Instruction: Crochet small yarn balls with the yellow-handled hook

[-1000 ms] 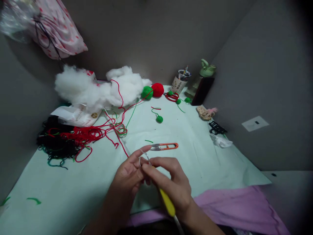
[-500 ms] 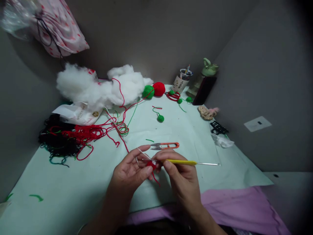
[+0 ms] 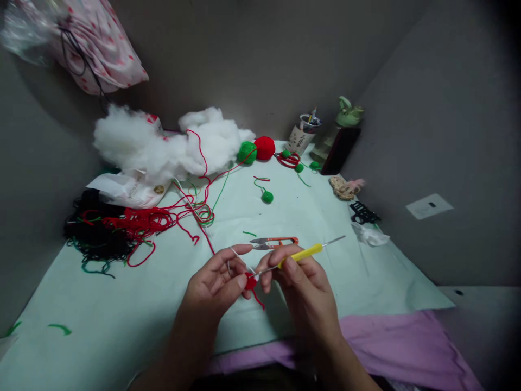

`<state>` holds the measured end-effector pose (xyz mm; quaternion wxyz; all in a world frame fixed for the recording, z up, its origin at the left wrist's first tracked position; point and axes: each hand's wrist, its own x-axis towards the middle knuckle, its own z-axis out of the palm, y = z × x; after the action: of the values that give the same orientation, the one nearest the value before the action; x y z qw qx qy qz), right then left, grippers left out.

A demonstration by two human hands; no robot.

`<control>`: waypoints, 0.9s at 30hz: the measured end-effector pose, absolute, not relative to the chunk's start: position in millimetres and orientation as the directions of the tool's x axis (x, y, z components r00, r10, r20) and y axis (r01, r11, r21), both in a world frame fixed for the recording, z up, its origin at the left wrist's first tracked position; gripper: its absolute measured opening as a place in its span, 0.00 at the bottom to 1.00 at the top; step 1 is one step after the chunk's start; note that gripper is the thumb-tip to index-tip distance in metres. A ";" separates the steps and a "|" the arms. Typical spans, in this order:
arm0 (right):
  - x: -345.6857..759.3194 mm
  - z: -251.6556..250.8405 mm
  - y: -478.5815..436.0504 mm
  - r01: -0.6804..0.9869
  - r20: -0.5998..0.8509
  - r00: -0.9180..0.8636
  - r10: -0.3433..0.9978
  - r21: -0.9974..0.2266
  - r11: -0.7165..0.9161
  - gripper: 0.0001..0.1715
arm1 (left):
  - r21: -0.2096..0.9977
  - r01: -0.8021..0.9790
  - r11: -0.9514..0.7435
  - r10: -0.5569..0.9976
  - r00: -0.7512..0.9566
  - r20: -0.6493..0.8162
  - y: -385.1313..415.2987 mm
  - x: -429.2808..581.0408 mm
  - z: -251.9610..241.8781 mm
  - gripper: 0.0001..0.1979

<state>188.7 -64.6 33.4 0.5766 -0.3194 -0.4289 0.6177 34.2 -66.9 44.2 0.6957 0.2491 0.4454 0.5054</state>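
Observation:
My left hand [image 3: 220,279] pinches a small red and white crochet piece [image 3: 250,281] between thumb and fingers. White yarn [image 3: 240,256] runs from the piece over my raised left index finger. A red yarn tail [image 3: 258,300] dangles below the work. My right hand [image 3: 301,274] is closed around the yellow handle of a crochet hook [image 3: 301,255]. The hook's thin metal tip meets the edge of the piece, and its other metal end points up to the right. Just beyond my fingers lie orange thread snips [image 3: 280,242], blades to the left.
White stuffing [image 3: 211,141] is heaped at the back left, above tangled red yarn [image 3: 150,220] and black yarn [image 3: 93,228]. Green [image 3: 247,153] and red yarn balls [image 3: 265,147], red-handled scissors [image 3: 288,159] and a pen cup [image 3: 302,134] stand along the back.
The crochet hook has tilted, its far end swinging up and left, while its tip has come to the edge of the piece. My right hand has turned slightly; the left has barely moved.

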 end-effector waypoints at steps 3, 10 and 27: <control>192.1 33.7 -70.6 -0.305 0.156 -0.109 0.982 -0.945 0.116 0.12 | 0.811 -0.461 0.361 0.925 0.065 -0.374 -67.6 35.0 47.5 0.17; 194.3 35.2 -80.1 0.065 0.476 -0.154 0.866 -0.870 0.489 0.16 | 0.857 -0.418 0.300 0.939 -0.030 -0.343 -71.6 38.0 54.1 0.16; 194.7 42.8 -79.8 0.162 0.525 -0.252 0.813 -0.806 0.570 0.17 | 0.880 -0.407 0.245 0.947 -0.095 -0.307 -73.6 39.6 51.4 0.15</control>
<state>194.7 -79.8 42.8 0.5107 -0.3366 -0.7241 0.3189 39.6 -73.6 51.4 0.6149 0.2732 0.4944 0.5503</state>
